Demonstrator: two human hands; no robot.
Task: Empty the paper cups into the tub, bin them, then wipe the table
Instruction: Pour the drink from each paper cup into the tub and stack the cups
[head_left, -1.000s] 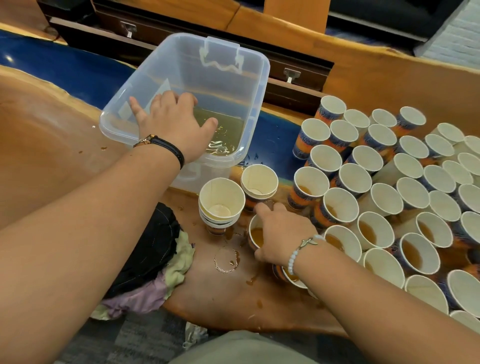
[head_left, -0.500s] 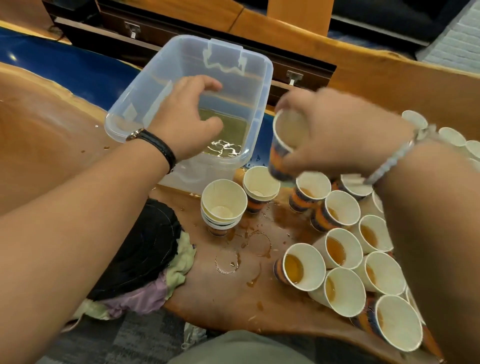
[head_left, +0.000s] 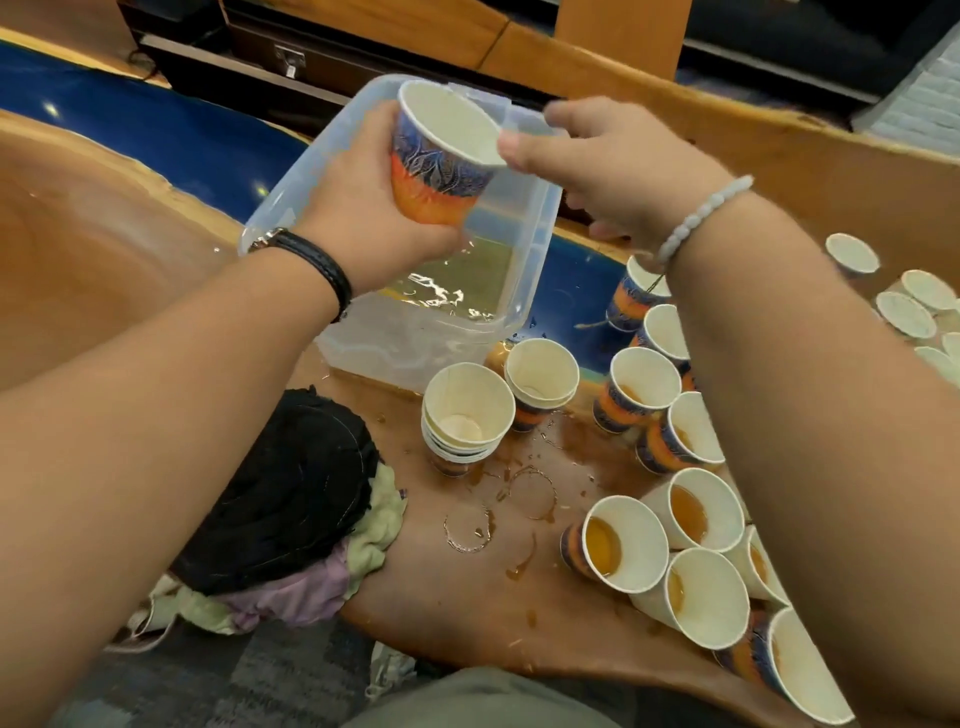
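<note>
one clear plastic tub (head_left: 537, 244) stands on the wooden table (head_left: 104, 234), with a shallow pool of yellowish liquid in it. one paper cup (head_left: 441, 156) is up in the air over the tub, tilted, its inside pale and looking dry. the left hand (head_left: 363, 208) grasps it, fingers and thumb wrapped round its printed wall. the right hand (head_left: 613, 166) is just beside the cup's rim, thumb at the rim's edge, fingers spread loose and released, gripping nothing.

two stacks of empty cups stand just in front of the tub: a taller one (head_left: 467, 410) and a shorter one (head_left: 540, 379). how many cups each stack has is hard to count. to the right i count nine loose cups on the near side of the right forearm, most showing amber liquid, among them one (head_left: 618, 543) tipped towards the camera. the forearm covers parts of several. beyond it a few pale rims (head_left: 906, 314) show, blurred and cut by the frame edge.

one heap of cloths (head_left: 291, 493), black, green and lilac, lies at the table's near edge. wet rings and drips (head_left: 519, 493) mark the wood between heap and cups.
</note>
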